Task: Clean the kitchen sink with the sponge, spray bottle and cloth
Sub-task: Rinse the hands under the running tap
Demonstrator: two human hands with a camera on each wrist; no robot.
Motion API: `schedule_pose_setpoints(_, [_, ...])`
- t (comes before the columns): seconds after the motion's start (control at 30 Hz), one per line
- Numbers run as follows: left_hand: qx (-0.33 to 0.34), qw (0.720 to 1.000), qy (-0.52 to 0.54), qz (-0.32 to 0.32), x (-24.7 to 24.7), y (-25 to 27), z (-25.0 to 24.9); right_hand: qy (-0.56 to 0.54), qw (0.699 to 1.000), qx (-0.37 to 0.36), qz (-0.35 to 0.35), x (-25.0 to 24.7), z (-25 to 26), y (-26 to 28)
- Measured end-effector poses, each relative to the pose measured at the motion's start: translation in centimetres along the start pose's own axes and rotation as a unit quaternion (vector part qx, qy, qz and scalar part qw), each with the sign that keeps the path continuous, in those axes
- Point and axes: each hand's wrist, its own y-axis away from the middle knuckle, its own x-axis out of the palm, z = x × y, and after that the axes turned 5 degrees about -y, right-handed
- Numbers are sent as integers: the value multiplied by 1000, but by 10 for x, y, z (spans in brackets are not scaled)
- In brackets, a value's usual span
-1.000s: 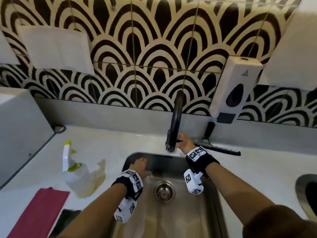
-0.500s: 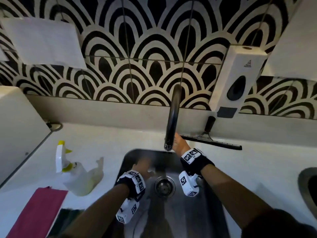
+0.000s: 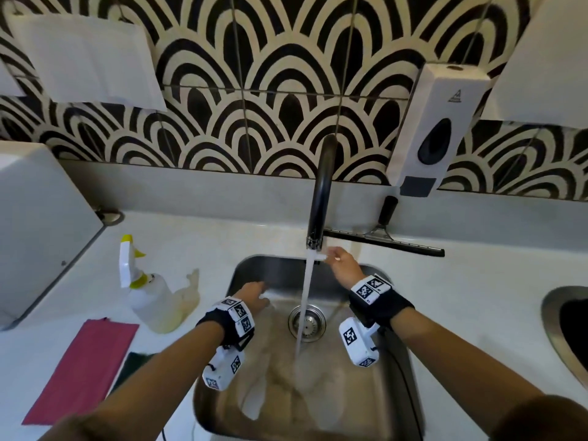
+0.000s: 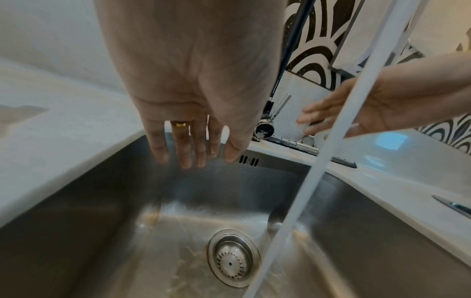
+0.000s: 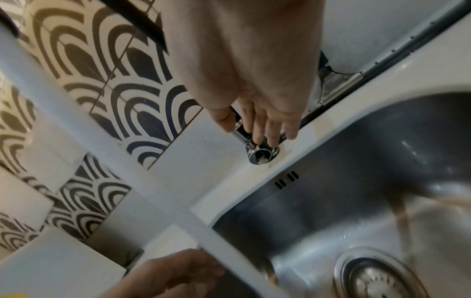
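Observation:
Water (image 3: 304, 300) runs from the black faucet (image 3: 321, 198) into the steel sink (image 3: 273, 273) and spreads over its floor round the drain (image 3: 308, 323). My left hand (image 3: 254, 294) hovers with straight fingers (image 4: 186, 159) by the sink's back-left wall and holds nothing. At the chrome faucet lever (image 5: 241, 134) my right hand (image 3: 337, 265) has its fingers straight (image 5: 257, 131). On the counter to the left stand the white spray bottle (image 3: 149, 294) with a yellow nozzle, the red cloth (image 3: 86, 367) and the dark green sponge (image 3: 132, 366).
A black squeegee (image 3: 381, 240) lies behind the sink against the backsplash. A white soap dispenser (image 3: 439, 128) hangs on the tiled wall at right. A second basin (image 3: 566, 329) sits at the far right, a white appliance (image 3: 41, 224) at the far left.
Water now pours from the faucet, which was dry a second ago. My right hand has stayed at the lever, and my left hand has shifted slightly toward the sink's back-left wall.

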Motion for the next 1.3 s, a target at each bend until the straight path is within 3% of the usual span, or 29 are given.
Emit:
schedule_pose_setpoints(0.17, [16, 999, 36, 15, 20, 17, -9, -126, 980, 140, 61, 10, -15, 32])
schedule_pose_setpoints(0.33, [35, 998, 25, 45, 32, 33, -13, -231, 942, 218, 107, 33, -24, 52])
schedule_pose_setpoints(0.73, [55, 997, 13, 43, 38, 47, 16, -251, 926, 255, 118, 68, -21, 66])
schedule_pose_setpoints(0.97, [70, 994, 61, 53, 34, 40, 17, -342, 902, 243, 99, 64, -13, 71])
schedule_pose_setpoints(1.07, [92, 989, 100, 57, 33, 32, 7, -311, 918, 235, 78, 57, -16, 75])
schedule_pose_setpoints(1.2, [70, 981, 170, 66, 28, 20, -15, -228, 945, 234, 12, 40, -31, 85])
schedule_pose_setpoints(1.3, [74, 950, 280, 115, 22, 14, -36, -203, 948, 242, -35, 22, -53, 96])
